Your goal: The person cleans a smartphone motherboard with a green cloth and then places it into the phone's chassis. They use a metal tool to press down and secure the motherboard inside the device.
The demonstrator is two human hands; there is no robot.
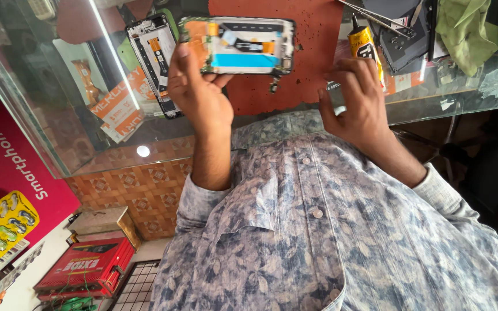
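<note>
Gripping an opened phone (240, 46) by its near end, the left hand (198, 95) has thumb and fingers clamped around the frame, holding it lifted just over the red mat (312, 46) on the glass table (41, 115). The right hand (358, 101) hovers apart from it, fingers spread and holding nothing, close to a yellow glue tube (364, 46). A second stripped phone frame (154, 55) lies just beside the left hand. The one-ended grip looks risky: the phone could tip and drop onto the glass, or loose internal parts could shake free.
</note>
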